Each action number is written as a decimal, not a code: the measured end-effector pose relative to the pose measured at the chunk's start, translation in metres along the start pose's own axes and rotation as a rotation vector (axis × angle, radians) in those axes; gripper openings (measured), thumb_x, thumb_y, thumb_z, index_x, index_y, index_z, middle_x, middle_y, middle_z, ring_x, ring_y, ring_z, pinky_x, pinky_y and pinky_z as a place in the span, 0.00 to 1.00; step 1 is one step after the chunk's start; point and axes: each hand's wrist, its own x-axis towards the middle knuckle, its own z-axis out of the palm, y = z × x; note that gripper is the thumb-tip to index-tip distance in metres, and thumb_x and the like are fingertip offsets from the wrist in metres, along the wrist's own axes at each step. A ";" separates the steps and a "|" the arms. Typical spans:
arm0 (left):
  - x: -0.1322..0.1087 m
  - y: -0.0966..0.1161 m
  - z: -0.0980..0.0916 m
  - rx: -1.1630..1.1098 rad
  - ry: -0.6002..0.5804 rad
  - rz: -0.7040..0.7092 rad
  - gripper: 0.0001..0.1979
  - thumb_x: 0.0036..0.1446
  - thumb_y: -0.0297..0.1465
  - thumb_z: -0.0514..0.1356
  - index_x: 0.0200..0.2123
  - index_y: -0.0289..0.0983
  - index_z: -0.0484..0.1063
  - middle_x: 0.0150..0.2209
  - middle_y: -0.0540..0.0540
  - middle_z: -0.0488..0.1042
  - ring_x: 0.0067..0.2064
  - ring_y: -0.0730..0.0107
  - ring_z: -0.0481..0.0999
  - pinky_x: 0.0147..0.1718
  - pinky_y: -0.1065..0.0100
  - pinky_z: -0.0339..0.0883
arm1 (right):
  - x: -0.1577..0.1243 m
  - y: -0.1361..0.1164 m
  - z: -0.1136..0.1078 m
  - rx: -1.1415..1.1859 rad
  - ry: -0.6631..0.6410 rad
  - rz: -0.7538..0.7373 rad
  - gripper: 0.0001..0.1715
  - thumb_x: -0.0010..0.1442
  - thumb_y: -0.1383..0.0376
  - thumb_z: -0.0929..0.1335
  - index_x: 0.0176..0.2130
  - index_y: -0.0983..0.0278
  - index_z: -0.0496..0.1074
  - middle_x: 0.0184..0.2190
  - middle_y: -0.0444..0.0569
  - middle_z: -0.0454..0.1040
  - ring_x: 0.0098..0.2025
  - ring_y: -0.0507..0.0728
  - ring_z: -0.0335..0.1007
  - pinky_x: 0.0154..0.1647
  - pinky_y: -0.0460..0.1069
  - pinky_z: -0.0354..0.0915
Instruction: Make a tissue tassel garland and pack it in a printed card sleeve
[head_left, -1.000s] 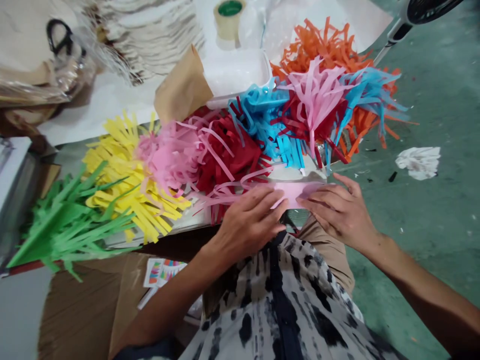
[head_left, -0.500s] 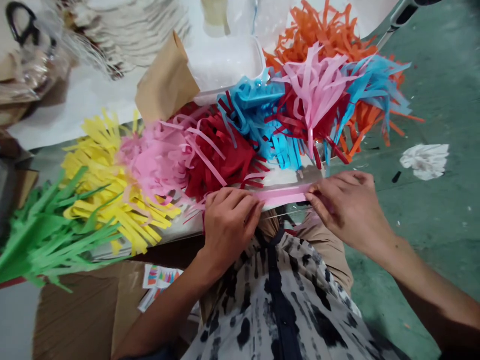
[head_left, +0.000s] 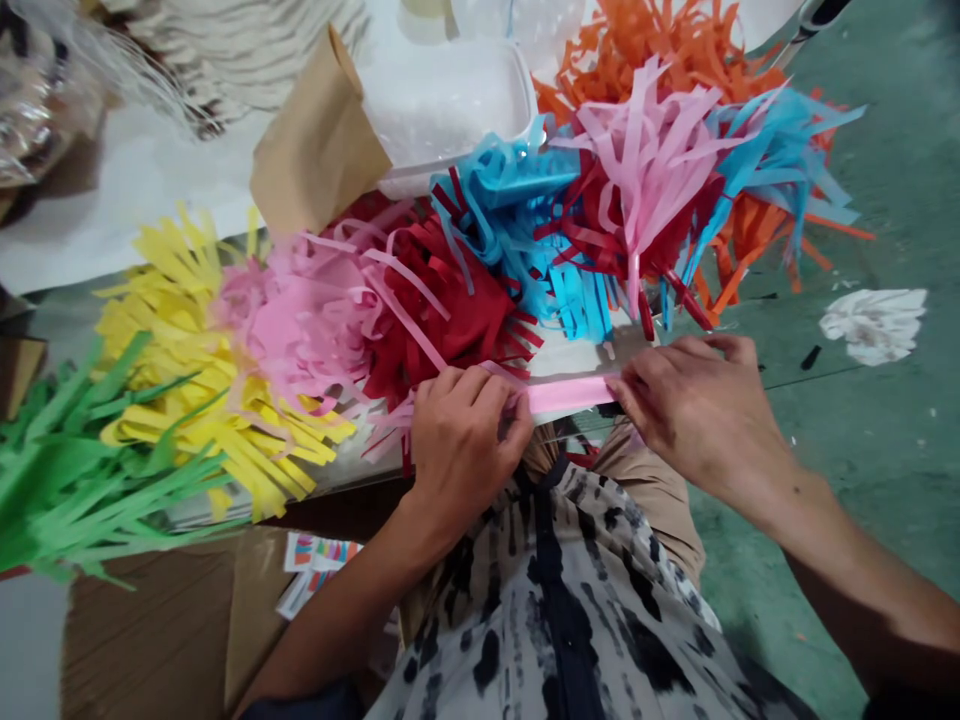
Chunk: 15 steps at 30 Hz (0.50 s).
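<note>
A folded pink paper strip lies along the table's near edge between my two hands. My left hand is closed on its left end, fingers curled over it. My right hand pinches the right end, fingers pressed together on the paper. Behind the strip lie heaps of fringed paper: red, pink, blue, a second pink bunch, orange, yellow and green.
A brown paper bag and a white plastic tray sit behind the fringes. A crumpled white paper lies on the green floor at right. Brown cardboard and a small colour-printed card are below the table at left.
My hands moved apart along the pink strip and closed on its ends; the strip is now folded narrower. The view has shifted up and left slightly.
</note>
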 end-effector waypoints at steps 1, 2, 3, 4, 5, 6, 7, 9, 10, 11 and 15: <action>0.000 0.000 0.001 0.023 0.009 0.008 0.11 0.67 0.33 0.62 0.30 0.40 0.72 0.34 0.45 0.78 0.39 0.56 0.72 0.38 0.55 0.58 | 0.000 0.000 0.000 -0.002 0.000 0.001 0.17 0.75 0.59 0.61 0.35 0.62 0.71 0.29 0.50 0.78 0.38 0.63 0.73 0.53 0.61 0.54; 0.000 0.000 0.002 0.045 0.016 0.016 0.11 0.67 0.33 0.62 0.30 0.40 0.72 0.33 0.45 0.78 0.39 0.56 0.72 0.37 0.54 0.58 | -0.001 0.000 0.001 -0.007 0.008 0.006 0.17 0.75 0.59 0.62 0.35 0.62 0.71 0.29 0.50 0.78 0.38 0.63 0.73 0.54 0.62 0.55; -0.001 0.000 0.002 0.062 0.024 0.024 0.11 0.67 0.33 0.62 0.30 0.40 0.72 0.33 0.45 0.78 0.38 0.56 0.72 0.37 0.54 0.58 | -0.002 0.000 0.001 -0.015 0.028 0.017 0.16 0.75 0.58 0.63 0.36 0.62 0.72 0.30 0.50 0.79 0.40 0.64 0.73 0.54 0.62 0.56; -0.001 0.000 0.002 0.075 0.032 0.031 0.10 0.67 0.33 0.62 0.31 0.39 0.73 0.33 0.45 0.78 0.38 0.55 0.73 0.37 0.54 0.59 | -0.003 -0.001 0.001 -0.026 0.070 0.031 0.15 0.74 0.57 0.64 0.38 0.63 0.73 0.32 0.51 0.80 0.42 0.64 0.74 0.56 0.63 0.57; -0.002 0.001 0.002 0.081 0.046 0.035 0.09 0.67 0.32 0.62 0.32 0.39 0.73 0.34 0.44 0.78 0.39 0.55 0.73 0.38 0.53 0.60 | -0.005 -0.003 0.001 -0.038 0.135 0.033 0.14 0.73 0.57 0.66 0.40 0.63 0.74 0.35 0.52 0.81 0.44 0.65 0.74 0.58 0.63 0.57; -0.002 0.002 0.002 0.080 0.067 0.037 0.07 0.67 0.32 0.63 0.34 0.38 0.75 0.35 0.43 0.79 0.40 0.55 0.74 0.40 0.53 0.62 | -0.007 -0.005 0.001 -0.044 0.218 0.015 0.11 0.72 0.58 0.69 0.43 0.63 0.76 0.38 0.52 0.82 0.47 0.65 0.74 0.61 0.64 0.57; -0.002 0.004 0.002 0.074 0.095 0.034 0.05 0.67 0.32 0.63 0.37 0.38 0.76 0.38 0.42 0.80 0.42 0.54 0.75 0.44 0.52 0.64 | -0.010 -0.008 0.001 -0.038 0.300 -0.028 0.08 0.70 0.60 0.71 0.46 0.63 0.77 0.42 0.51 0.84 0.49 0.65 0.74 0.64 0.65 0.57; -0.002 0.007 0.003 0.048 0.151 0.037 0.05 0.67 0.31 0.64 0.45 0.38 0.77 0.45 0.40 0.82 0.49 0.53 0.76 0.54 0.49 0.65 | -0.017 -0.015 0.003 -0.002 0.380 -0.151 0.11 0.70 0.68 0.71 0.52 0.60 0.77 0.48 0.46 0.85 0.51 0.62 0.75 0.68 0.64 0.55; -0.002 0.008 0.004 0.027 0.167 0.062 0.08 0.67 0.29 0.64 0.49 0.39 0.78 0.48 0.41 0.82 0.52 0.53 0.76 0.60 0.46 0.62 | -0.021 -0.018 0.005 0.020 0.373 -0.200 0.15 0.70 0.71 0.70 0.54 0.59 0.76 0.49 0.44 0.85 0.52 0.60 0.76 0.68 0.63 0.55; -0.002 0.009 0.005 -0.001 0.170 0.113 0.11 0.68 0.28 0.63 0.52 0.42 0.77 0.51 0.44 0.82 0.55 0.54 0.76 0.66 0.44 0.58 | -0.025 -0.020 0.007 0.038 0.345 -0.224 0.17 0.71 0.73 0.69 0.56 0.59 0.76 0.49 0.42 0.85 0.52 0.58 0.76 0.68 0.62 0.55; -0.004 0.000 0.006 -0.117 0.098 0.362 0.14 0.69 0.25 0.63 0.52 0.50 0.78 0.49 0.55 0.84 0.58 0.63 0.77 0.77 0.38 0.36 | -0.039 -0.012 0.014 0.064 0.310 -0.166 0.21 0.69 0.71 0.71 0.59 0.56 0.76 0.51 0.42 0.85 0.54 0.59 0.76 0.67 0.63 0.54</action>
